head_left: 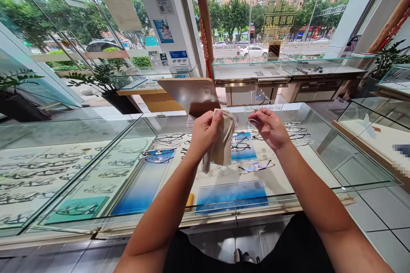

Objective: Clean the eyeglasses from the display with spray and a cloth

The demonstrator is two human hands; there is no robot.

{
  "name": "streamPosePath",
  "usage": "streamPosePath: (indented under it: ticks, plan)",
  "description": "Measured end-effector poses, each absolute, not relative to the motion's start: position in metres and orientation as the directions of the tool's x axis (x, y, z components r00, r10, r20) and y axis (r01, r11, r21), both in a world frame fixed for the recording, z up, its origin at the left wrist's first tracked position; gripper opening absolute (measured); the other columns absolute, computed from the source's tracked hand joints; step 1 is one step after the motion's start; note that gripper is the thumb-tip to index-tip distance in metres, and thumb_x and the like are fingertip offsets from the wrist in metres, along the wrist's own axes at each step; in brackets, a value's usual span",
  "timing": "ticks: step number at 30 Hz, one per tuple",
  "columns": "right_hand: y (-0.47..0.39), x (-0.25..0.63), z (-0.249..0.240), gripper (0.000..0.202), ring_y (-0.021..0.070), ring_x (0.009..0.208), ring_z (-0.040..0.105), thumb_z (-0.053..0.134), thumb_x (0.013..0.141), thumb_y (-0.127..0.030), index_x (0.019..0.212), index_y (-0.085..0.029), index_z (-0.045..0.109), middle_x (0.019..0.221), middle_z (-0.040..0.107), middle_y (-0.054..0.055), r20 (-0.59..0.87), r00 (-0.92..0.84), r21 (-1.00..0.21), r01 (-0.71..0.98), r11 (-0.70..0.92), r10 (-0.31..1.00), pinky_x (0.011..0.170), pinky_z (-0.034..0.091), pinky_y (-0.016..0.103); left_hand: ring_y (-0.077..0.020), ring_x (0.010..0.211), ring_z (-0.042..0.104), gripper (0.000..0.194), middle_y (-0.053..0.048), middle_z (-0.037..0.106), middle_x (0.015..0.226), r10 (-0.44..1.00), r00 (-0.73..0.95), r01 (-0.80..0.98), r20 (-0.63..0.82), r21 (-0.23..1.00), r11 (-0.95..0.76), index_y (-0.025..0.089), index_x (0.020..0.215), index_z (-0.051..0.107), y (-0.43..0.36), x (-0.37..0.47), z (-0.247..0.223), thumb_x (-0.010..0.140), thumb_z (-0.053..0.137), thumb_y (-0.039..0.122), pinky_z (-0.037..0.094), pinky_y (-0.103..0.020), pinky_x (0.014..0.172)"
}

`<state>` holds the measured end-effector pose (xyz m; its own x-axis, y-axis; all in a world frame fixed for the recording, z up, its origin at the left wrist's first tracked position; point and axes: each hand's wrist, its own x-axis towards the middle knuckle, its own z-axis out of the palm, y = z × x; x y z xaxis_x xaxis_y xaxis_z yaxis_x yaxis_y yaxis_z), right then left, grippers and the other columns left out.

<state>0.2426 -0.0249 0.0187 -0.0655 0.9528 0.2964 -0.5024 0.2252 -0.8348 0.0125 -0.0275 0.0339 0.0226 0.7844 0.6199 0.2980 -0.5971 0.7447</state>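
Observation:
My left hand (202, 134) is closed, its thumb pressing a beige cleaning cloth (223, 145) that hangs down from the fingers. Across from it, my right hand (271, 130) pinches a pair of thin-rimmed eyeglasses (258, 97); one clear lens shows above the fingers, and the rest is partly hidden. Cloth and eyeglasses look apart, both held up over the glass display case (288, 170). Beneath them, another pair of glasses (256, 166) lies in the case, near a blue gradient panel (232, 196).
A tilted wooden-framed mirror (192, 94) stands at the case's far edge. To the left, a second glass case (41, 136) holds rows of frames. More display counters (256, 68) line the window, with a potted plant (112, 81) nearby. Tiled floor (381, 213) shows at right.

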Motion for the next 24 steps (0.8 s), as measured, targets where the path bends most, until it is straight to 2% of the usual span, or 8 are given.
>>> streamPosePath:
  ticks: [3,5,9,16,18,21,24]
  plan:
    - [-0.033,0.23,0.017,0.035,0.016,0.091,0.071,0.102,0.066,-0.05,0.08,-0.028,0.078,0.09,0.08,-0.001,0.292,-0.095,-0.835,-0.51,0.205,0.952,0.093,0.058,0.031,-0.0159,0.069,0.05,0.038,0.001,0.058,0.074,0.766,0.006,0.344,0.643,0.718,-0.606,0.021,0.08,0.063,-0.037,0.016,0.034,0.103,0.065,0.052,0.038,-0.029,0.067]
    - [-0.037,0.222,0.016,0.034,0.0153,0.091,0.07,0.102,0.066,-0.049,0.079,-0.028,0.078,0.09,0.08,-0.001,0.287,-0.101,-0.828,-0.526,0.193,0.953,0.093,0.057,0.03,-0.0154,0.071,0.053,0.031,0.001,0.061,0.078,0.761,-0.013,0.354,0.649,0.714,-0.604,0.022,0.087,0.062,-0.041,0.019,0.033,0.103,0.068,0.048,0.04,-0.028,0.07]
    - [-0.041,0.212,0.013,0.033,0.0171,0.094,0.069,0.1,0.068,-0.05,0.081,-0.028,0.079,0.091,0.08,0.0,0.29,-0.097,-0.829,-0.522,0.199,0.952,0.097,0.055,0.032,-0.0144,0.067,0.052,0.033,0.002,0.058,0.074,0.753,0.033,0.398,0.658,0.682,-0.614,0.023,0.086,0.054,-0.048,0.025,0.031,0.105,0.064,0.048,0.039,-0.028,0.068]
    - [-0.042,0.209,0.009,0.035,0.0185,0.086,0.066,0.099,0.069,-0.054,0.079,-0.028,0.078,0.087,0.077,0.0,0.309,-0.027,-0.856,-0.444,0.265,0.951,0.089,0.056,0.034,-0.0153,0.061,0.052,0.03,0.002,0.061,0.071,0.776,0.075,0.387,0.627,0.699,-0.602,0.025,0.086,0.055,-0.062,0.037,0.029,0.104,0.066,0.046,0.037,-0.029,0.064]
    - [-0.042,0.209,0.009,0.035,0.0189,0.088,0.067,0.099,0.069,-0.054,0.079,-0.028,0.077,0.087,0.076,0.0,0.327,0.013,-0.849,-0.434,0.3,0.945,0.089,0.056,0.034,-0.0157,0.063,0.055,0.028,0.001,0.064,0.073,0.778,0.075,0.362,0.624,0.71,-0.604,0.024,0.088,0.06,-0.065,0.04,0.028,0.102,0.069,0.047,0.04,-0.029,0.064]
    - [-0.041,0.209,0.01,0.036,0.0174,0.087,0.067,0.1,0.068,-0.054,0.08,-0.028,0.077,0.087,0.076,-0.001,0.341,0.052,-0.826,-0.46,0.325,0.939,0.088,0.056,0.032,-0.021,0.084,0.07,0.027,-0.006,0.079,0.098,0.76,0.138,0.294,0.635,0.706,-0.644,0.024,0.097,0.072,-0.067,0.043,0.024,0.105,0.064,0.049,0.049,-0.031,0.072]
    - [-0.042,0.209,0.012,0.036,0.0144,0.081,0.065,0.102,0.067,-0.051,0.081,-0.028,0.077,0.086,0.076,-0.003,0.321,0.041,-0.803,-0.519,0.295,0.946,0.083,0.056,0.029,-0.0283,0.114,0.073,0.036,-0.011,0.079,0.125,0.73,0.156,0.248,0.665,0.689,-0.681,0.025,0.097,0.08,-0.068,0.048,0.019,0.109,0.056,0.049,0.055,-0.037,0.085]
